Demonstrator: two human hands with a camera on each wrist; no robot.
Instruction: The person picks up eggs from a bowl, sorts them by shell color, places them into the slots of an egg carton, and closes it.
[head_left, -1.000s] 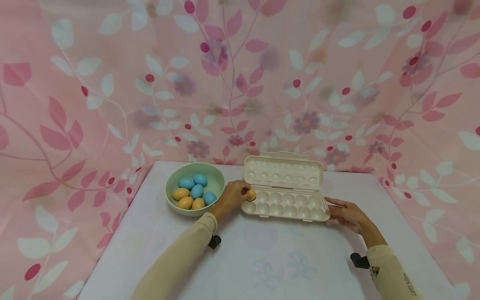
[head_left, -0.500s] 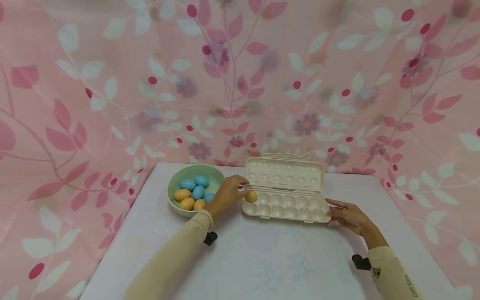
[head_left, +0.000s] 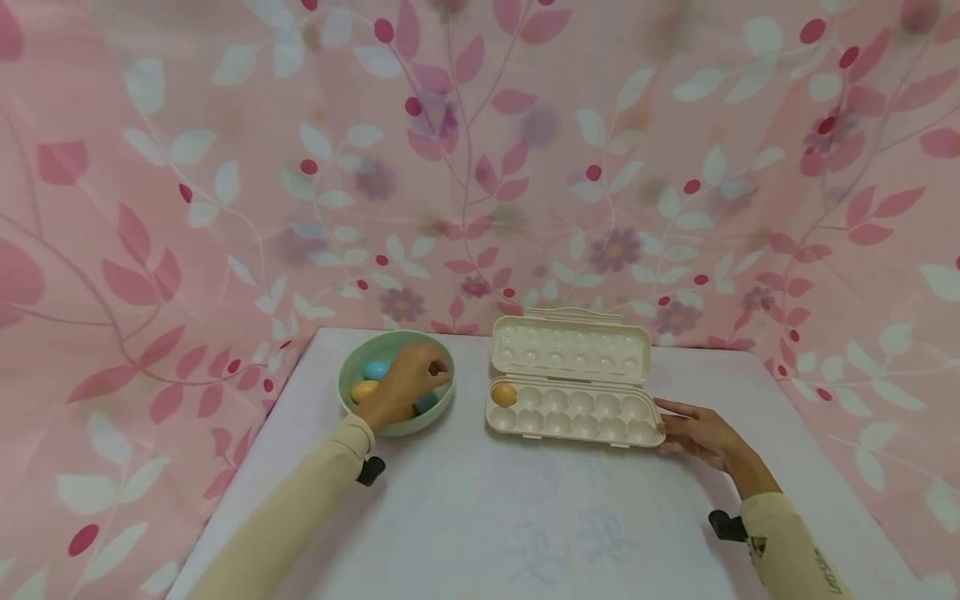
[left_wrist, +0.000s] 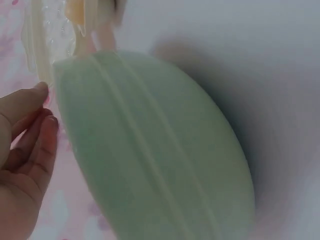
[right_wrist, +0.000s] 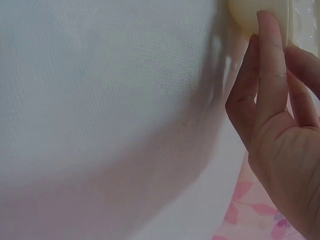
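Note:
My left hand (head_left: 405,379) hovers over the light green bowl (head_left: 405,428), thumb and fingers bent towards each other with a gap between them and nothing held. Partly hidden beneath it are eggs, among them a blue egg (head_left: 375,370) and a yellow-orange egg (head_left: 364,391). To the right lies a cream egg carton (head_left: 583,429) with its lid raised. One orange egg (head_left: 504,395) sits in its back left cup. My right hand (head_left: 699,432) holds the carton's right end, thumb against the side in the right wrist view.
A white cloth covers the table (head_left: 480,517), and its far edge runs just behind bowl and carton. Pink floral fabric (head_left: 480,167) hangs at the back and sides. A small dark device (head_left: 371,471) sits at the left wrist, another (head_left: 726,525) at the right.
My left hand has let go of the orange egg, leaving it in the carton's back left cup, and has moved left over the bowl. The right hand stays at the carton's end.

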